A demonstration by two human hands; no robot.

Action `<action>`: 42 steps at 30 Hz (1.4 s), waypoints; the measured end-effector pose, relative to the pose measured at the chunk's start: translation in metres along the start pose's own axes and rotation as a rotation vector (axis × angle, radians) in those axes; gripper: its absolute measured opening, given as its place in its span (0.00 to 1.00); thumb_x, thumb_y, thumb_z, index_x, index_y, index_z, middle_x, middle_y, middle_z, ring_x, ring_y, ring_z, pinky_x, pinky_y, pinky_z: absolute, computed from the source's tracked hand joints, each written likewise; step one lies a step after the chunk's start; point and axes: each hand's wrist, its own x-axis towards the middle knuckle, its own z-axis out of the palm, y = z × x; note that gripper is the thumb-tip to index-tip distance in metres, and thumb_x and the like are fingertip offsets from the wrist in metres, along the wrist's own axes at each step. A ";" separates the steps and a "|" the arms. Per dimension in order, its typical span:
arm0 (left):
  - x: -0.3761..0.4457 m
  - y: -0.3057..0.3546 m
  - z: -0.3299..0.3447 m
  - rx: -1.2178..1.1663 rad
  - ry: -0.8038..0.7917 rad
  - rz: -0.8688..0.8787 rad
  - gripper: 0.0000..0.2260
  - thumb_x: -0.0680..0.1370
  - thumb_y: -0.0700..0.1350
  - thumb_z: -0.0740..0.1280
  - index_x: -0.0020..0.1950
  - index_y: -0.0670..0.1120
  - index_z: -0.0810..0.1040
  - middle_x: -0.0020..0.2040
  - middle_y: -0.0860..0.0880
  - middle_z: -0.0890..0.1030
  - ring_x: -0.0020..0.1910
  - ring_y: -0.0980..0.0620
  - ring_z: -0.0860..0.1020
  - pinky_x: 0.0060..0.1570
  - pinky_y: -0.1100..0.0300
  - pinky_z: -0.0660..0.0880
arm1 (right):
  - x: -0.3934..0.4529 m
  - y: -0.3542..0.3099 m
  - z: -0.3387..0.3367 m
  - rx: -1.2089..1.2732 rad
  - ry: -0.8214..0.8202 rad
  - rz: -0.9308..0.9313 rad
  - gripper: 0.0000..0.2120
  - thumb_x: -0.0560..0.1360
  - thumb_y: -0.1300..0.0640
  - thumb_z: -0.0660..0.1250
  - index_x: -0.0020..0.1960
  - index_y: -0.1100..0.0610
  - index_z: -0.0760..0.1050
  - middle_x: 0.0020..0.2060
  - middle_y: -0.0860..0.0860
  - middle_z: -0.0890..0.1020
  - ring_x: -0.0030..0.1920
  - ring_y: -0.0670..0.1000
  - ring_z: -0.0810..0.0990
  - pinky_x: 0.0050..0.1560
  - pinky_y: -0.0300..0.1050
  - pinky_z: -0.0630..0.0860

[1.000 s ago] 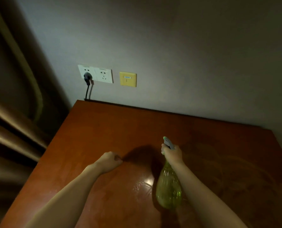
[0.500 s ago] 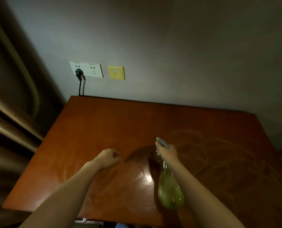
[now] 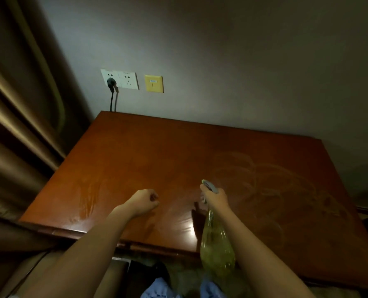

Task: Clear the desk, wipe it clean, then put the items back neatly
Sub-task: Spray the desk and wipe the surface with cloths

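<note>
1. The right hand (image 3: 216, 197) grips a spray bottle (image 3: 216, 252) by its neck, above the desk's (image 3: 157, 160) near edge.
2. The left hand (image 3: 144, 201) is a clenched fist holding nothing, over the desk.
3. Smeared streaks mark the desk's right side.

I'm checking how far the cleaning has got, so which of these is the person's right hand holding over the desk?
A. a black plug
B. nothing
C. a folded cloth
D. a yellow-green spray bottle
D: the right hand grips the neck of the yellow-green spray bottle at its trigger head, with the bottle's body hanging down toward the near edge of the desk.
</note>
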 end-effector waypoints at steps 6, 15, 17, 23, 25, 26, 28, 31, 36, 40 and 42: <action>-0.033 0.009 0.021 0.023 0.018 0.004 0.16 0.81 0.46 0.61 0.67 0.43 0.71 0.63 0.45 0.75 0.60 0.48 0.74 0.59 0.58 0.72 | -0.024 0.040 -0.005 -0.086 0.027 0.052 0.16 0.79 0.47 0.62 0.41 0.59 0.74 0.32 0.52 0.74 0.31 0.49 0.71 0.35 0.43 0.71; -0.069 -0.008 0.028 0.046 0.037 -0.033 0.15 0.80 0.46 0.62 0.66 0.43 0.72 0.63 0.45 0.75 0.59 0.48 0.74 0.59 0.57 0.72 | -0.055 0.069 -0.010 -0.196 -0.107 -0.001 0.19 0.78 0.45 0.63 0.54 0.63 0.74 0.36 0.52 0.77 0.33 0.47 0.74 0.32 0.38 0.72; -0.073 -0.010 0.029 0.049 0.035 -0.035 0.15 0.80 0.46 0.62 0.66 0.43 0.72 0.62 0.45 0.75 0.59 0.48 0.74 0.57 0.59 0.71 | -0.062 0.069 -0.008 -0.162 -0.120 -0.049 0.18 0.78 0.47 0.63 0.51 0.63 0.75 0.35 0.52 0.76 0.31 0.47 0.73 0.30 0.36 0.70; -0.088 -0.016 0.043 0.044 0.006 0.000 0.15 0.80 0.45 0.62 0.65 0.43 0.73 0.61 0.45 0.76 0.58 0.48 0.75 0.55 0.59 0.72 | -0.100 0.088 0.010 -0.274 -0.164 -0.067 0.15 0.78 0.46 0.62 0.37 0.55 0.71 0.29 0.50 0.71 0.28 0.48 0.68 0.29 0.41 0.66; -0.097 -0.022 0.048 0.017 -0.001 0.002 0.14 0.79 0.45 0.63 0.64 0.43 0.74 0.60 0.45 0.77 0.56 0.49 0.76 0.54 0.59 0.72 | -0.107 0.089 0.011 -0.317 -0.133 -0.074 0.17 0.78 0.45 0.61 0.35 0.55 0.70 0.27 0.49 0.70 0.27 0.48 0.67 0.30 0.41 0.65; -0.101 -0.027 0.049 0.003 -0.001 0.003 0.14 0.80 0.45 0.63 0.64 0.43 0.74 0.60 0.45 0.77 0.56 0.49 0.76 0.53 0.59 0.72 | -0.109 0.087 0.010 -0.316 -0.130 -0.072 0.18 0.78 0.46 0.61 0.35 0.55 0.70 0.27 0.49 0.70 0.26 0.48 0.67 0.30 0.42 0.65; -0.108 -0.035 0.049 -0.006 -0.005 -0.011 0.14 0.80 0.45 0.63 0.64 0.43 0.73 0.60 0.45 0.77 0.56 0.48 0.76 0.54 0.59 0.73 | -0.116 0.083 0.006 -0.288 -0.135 -0.019 0.17 0.79 0.47 0.61 0.36 0.57 0.71 0.30 0.51 0.72 0.31 0.50 0.70 0.34 0.45 0.68; -0.115 -0.041 0.049 0.006 -0.008 -0.019 0.14 0.80 0.45 0.63 0.64 0.42 0.73 0.59 0.44 0.77 0.54 0.49 0.76 0.53 0.58 0.74 | -0.127 0.089 -0.006 -0.185 -0.089 0.039 0.12 0.79 0.51 0.62 0.40 0.57 0.70 0.33 0.52 0.72 0.35 0.51 0.71 0.37 0.44 0.68; -0.121 -0.034 0.052 0.036 -0.001 0.030 0.14 0.80 0.45 0.62 0.64 0.42 0.73 0.61 0.44 0.76 0.56 0.49 0.75 0.52 0.59 0.72 | -0.140 0.098 -0.023 -0.081 0.141 -0.043 0.13 0.79 0.52 0.62 0.40 0.60 0.73 0.32 0.52 0.73 0.29 0.48 0.69 0.28 0.38 0.66; -0.121 -0.017 0.060 0.067 -0.006 0.070 0.14 0.81 0.45 0.62 0.65 0.41 0.72 0.63 0.43 0.75 0.61 0.47 0.74 0.59 0.56 0.72 | -0.147 0.111 -0.026 -0.100 0.205 0.081 0.16 0.78 0.49 0.62 0.41 0.60 0.73 0.33 0.53 0.75 0.31 0.49 0.72 0.31 0.42 0.69; -0.120 -0.009 0.067 0.075 -0.016 0.094 0.14 0.81 0.45 0.62 0.65 0.42 0.73 0.63 0.44 0.76 0.61 0.48 0.74 0.59 0.57 0.71 | -0.147 0.114 -0.029 -0.160 0.234 0.041 0.17 0.78 0.46 0.62 0.42 0.61 0.75 0.33 0.54 0.76 0.31 0.51 0.73 0.30 0.41 0.68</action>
